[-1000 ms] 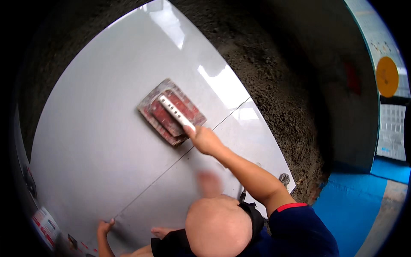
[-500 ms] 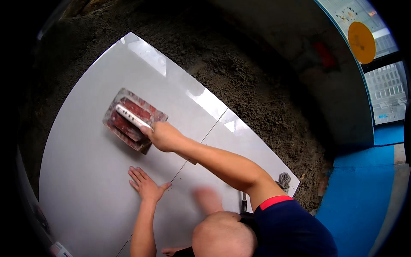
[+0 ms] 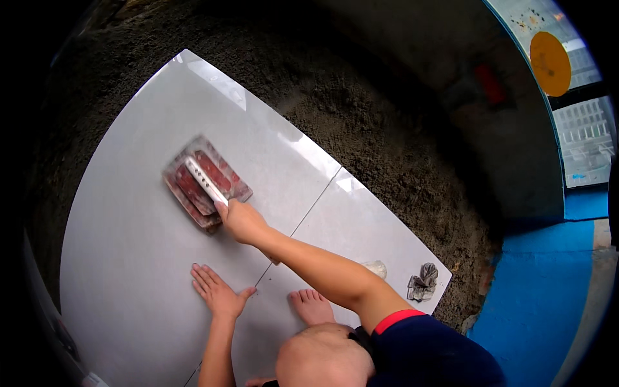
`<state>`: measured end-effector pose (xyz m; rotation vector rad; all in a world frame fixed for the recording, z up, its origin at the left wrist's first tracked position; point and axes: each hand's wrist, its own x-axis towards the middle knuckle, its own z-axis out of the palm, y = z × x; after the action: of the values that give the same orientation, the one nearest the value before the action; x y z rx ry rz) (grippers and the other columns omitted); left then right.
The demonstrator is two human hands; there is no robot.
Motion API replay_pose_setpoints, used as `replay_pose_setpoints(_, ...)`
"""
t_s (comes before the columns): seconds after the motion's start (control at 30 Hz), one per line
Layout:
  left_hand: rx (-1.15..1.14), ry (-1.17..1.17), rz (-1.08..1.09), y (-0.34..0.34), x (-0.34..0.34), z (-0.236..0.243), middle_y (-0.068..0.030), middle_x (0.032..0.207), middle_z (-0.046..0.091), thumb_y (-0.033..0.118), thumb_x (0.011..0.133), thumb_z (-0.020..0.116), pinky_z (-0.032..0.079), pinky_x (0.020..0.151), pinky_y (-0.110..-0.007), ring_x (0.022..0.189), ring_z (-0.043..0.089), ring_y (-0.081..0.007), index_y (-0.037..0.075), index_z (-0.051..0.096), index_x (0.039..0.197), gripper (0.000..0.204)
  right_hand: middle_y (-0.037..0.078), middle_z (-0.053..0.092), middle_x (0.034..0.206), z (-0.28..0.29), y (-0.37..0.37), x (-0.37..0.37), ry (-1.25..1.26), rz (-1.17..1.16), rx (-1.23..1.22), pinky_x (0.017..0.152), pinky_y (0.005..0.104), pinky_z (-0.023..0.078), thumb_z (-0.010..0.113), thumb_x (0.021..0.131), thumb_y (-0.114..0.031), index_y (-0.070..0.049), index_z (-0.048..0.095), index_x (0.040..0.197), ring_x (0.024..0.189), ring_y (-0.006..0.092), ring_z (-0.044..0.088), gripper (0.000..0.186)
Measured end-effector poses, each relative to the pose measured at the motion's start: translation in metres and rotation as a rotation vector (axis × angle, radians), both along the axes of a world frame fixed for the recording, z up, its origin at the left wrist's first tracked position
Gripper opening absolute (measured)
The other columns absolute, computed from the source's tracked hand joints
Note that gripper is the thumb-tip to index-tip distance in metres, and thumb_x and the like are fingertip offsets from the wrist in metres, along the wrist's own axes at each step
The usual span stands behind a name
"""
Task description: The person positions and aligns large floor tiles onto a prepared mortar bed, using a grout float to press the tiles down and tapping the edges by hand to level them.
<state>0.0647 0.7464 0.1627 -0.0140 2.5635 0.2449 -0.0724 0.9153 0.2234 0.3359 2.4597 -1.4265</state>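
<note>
My right hand (image 3: 240, 220) grips the white handle of a red, stained rectangular tool (image 3: 209, 180), slightly blurred, on a large glossy light-grey tile (image 3: 129, 219). My left hand (image 3: 217, 291) lies palm down on that tile, fingers spread, below the tool and left of the seam. A second tile (image 3: 358, 219) lies across the seam at right, with a crumpled grey cloth or glove (image 3: 423, 282) near its outer edge and a pale object (image 3: 375, 269), partly behind my right forearm. My bare foot (image 3: 311, 306) rests on the tiles beside my bent knee.
Dark, rough mortar (image 3: 354, 122) surrounds the tiles behind and to the right. A dark wall (image 3: 503, 148) rises at right, beside a window with a round orange disc (image 3: 550, 63). A blue-coated surface (image 3: 525, 297) lies at the lower right.
Since a second ago my left hand has moved from the lower left onto the tile's middle. The gripped tool sits further left, shifting slightly since half a second ago. The view has shifted too.
</note>
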Motion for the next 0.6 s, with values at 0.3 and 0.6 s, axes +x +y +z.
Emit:
replay_pose_setpoints(0.3, -0.034, 0.076, 0.004, 0.002, 0.005, -0.017, -0.0395, 0.160, 0.001, 0.067, 0.067, 0.079, 0.000, 0.123, -0.053, 0.152, 0.000, -0.0468, -0.021, 0.008, 0.149, 0.140, 0.026, 0.066, 0.089, -0.058, 0.118, -0.009, 0.149, -0.241, 0.159, 0.077, 0.0493, 0.049, 0.059, 0.098, -0.040, 0.004, 0.062, 0.089, 0.084, 0.0444, 0.062, 0.044)
replay_pose_setpoints(0.6, -0.040, 0.082, -0.018, 0.003, 0.002, -0.015, -0.0400, 0.159, 0.000, 0.068, 0.068, 0.077, 0.000, 0.123, -0.053, 0.151, -0.001, -0.0489, -0.021, 0.008, 0.149, 0.139, 0.013, 0.067, 0.083, -0.101, 0.293, 0.037, -0.146, -0.557, 0.467, 0.073, 0.0390, 0.051, 0.080, 0.081, -0.038, -0.004, 0.057, 0.082, 0.077, 0.0252, 0.063, 0.041)
